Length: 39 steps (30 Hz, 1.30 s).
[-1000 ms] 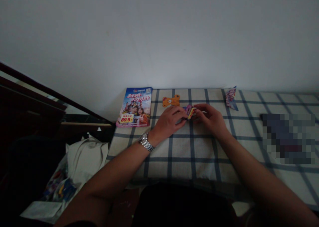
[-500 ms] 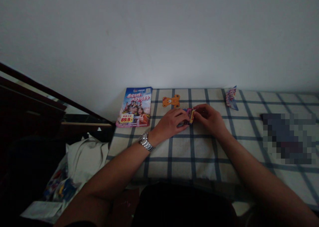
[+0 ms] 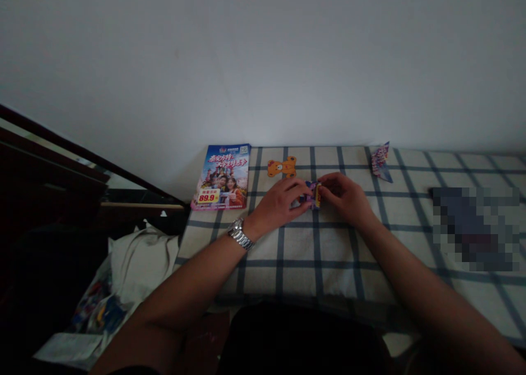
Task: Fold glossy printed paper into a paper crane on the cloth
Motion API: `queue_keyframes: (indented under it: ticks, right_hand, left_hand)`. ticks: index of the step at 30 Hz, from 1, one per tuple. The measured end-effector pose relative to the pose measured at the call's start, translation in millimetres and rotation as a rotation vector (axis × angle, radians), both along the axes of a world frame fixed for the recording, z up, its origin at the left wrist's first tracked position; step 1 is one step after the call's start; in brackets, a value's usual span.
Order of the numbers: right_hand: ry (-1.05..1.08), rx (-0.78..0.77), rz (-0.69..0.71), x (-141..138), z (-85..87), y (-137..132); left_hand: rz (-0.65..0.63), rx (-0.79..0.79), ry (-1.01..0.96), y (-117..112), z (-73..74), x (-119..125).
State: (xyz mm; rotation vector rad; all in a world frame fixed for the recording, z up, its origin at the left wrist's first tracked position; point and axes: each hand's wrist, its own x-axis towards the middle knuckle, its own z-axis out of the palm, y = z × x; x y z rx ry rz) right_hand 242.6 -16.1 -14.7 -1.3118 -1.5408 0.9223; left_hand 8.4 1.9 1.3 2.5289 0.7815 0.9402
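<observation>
A small folded flyer point(image 3: 318, 195), purple and blue with a yellow band, lies on the checked cloth between my hands. My left hand point(image 3: 282, 200), with a metal watch at the wrist, pinches its left side between thumb and fingers. At its right edge my right hand point(image 3: 342, 195) has thumb and fingertips closed; the fingers partly cover the paper. Just above my left hand is an orange bear cutout point(image 3: 281, 167). To the left lies a stack of printed flyers point(image 3: 224, 177) showing a castle and the price 89.9.
Another folded flyer piece point(image 3: 381, 162) stands near the wall at the right. A dark pixelated object point(image 3: 472, 227) lies farther right on the checked cloth point(image 3: 263, 271). White bags point(image 3: 143, 260) sit below the left edge, beside dark wooden rails point(image 3: 82, 150).
The folded flyer has turned slightly, so its yellow band now stands more upright. My left thumb and fingers have shifted a little on it; the right hand has barely moved.
</observation>
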Motion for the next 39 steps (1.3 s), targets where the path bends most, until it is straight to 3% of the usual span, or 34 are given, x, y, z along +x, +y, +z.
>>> queue_keyframes:
  ticks: [18, 30, 39]
  right_hand:
    - [-0.008, -0.039, 0.071, -2.7, 3.3, -2.2]
    - [-0.008, -0.033, 0.076, -3.5, 3.0, -2.3]
    - [-0.034, 0.013, 0.06, -3.5, -1.6, -2.4]
  left_hand:
    - [0.09, -0.129, 0.036, 0.4, -3.0, -1.0]
    - [0.049, -0.112, 0.038, 1.5, -2.1, -1.6]
    - [0.087, -0.125, 0.024, 0.0, 1.0, -0.2]
